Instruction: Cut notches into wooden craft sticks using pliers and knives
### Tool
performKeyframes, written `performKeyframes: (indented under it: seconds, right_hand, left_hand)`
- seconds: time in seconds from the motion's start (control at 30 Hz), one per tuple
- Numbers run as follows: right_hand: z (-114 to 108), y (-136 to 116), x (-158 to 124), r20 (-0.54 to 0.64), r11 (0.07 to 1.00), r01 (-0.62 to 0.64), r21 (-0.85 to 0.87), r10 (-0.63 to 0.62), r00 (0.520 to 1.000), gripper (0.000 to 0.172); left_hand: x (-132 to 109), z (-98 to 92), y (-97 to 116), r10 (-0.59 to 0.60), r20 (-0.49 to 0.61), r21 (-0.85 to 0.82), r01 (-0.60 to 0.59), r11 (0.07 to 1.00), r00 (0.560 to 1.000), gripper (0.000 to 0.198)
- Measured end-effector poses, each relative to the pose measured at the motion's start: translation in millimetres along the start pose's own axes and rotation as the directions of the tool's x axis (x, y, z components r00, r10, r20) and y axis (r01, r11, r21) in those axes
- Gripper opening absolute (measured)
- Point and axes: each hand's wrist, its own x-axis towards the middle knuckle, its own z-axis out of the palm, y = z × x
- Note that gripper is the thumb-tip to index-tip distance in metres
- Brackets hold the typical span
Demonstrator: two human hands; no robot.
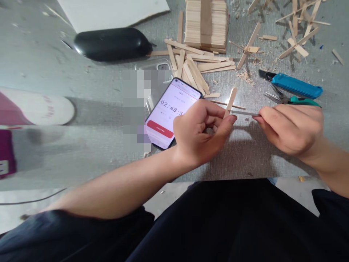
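Between the fingers and thumb of my left hand (pixel 203 131), a wooden craft stick (pixel 231 99) points up and slightly right. My right hand (pixel 294 125) is closed on a thin grey metal file (pixel 244 113), its handle hidden by the fingers. The file's far end meets the craft stick at my left thumb. Behind my left hand lies a phone (pixel 166 114) with a running timer on its screen. Another thin wooden piece (pixel 229 104) lies just beyond the hands.
A banded stack of craft sticks (pixel 215 25) stands at the back, loose sticks (pixel 195 72) before it. A blue utility knife (pixel 297 85) and green-handled pliers (pixel 300 100) lie beyond my right hand. Crossed-stick pieces (pixel 296 45) stand back right. A black case (pixel 113 43) lies back left.
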Motion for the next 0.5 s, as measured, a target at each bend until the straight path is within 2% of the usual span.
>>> performKeyframes:
  seconds: [0.17, 0.27, 0.37, 0.5]
  right_hand:
    - [-4.2, -7.6, 0.4, -0.067, 1.000, 0.010, 0.001, -0.010, 0.998, 0.024]
    - [-8.2, -10.7, 2.4, -0.062, 1.000, 0.001, -0.019, -0.002, 0.998, 0.022]
    - [-11.2, -11.9, 5.3, -0.087, 1.000, -0.014, -0.023, 0.012, 0.996, 0.018]
    - [-13.9, -13.4, 9.4, -0.069, 0.998, 0.010, -0.060, -0.014, 0.998, 0.024]
  left_hand:
    - [-3.8, -7.9, 1.1, 0.014, -0.001, 0.105, -0.014, 0.994, 1.000, 0.012]
    - [-4.9, -10.6, 0.0, 0.018, -0.002, 0.125, -0.018, 0.992, 1.000, 0.009]
    - [-5.0, -9.4, -2.9, 0.014, -0.012, 0.104, -0.013, 0.995, 1.000, 0.012]
    - [-2.6, -5.8, -7.2, -0.002, 0.013, -0.001, 0.002, 1.000, 1.000, 0.019]
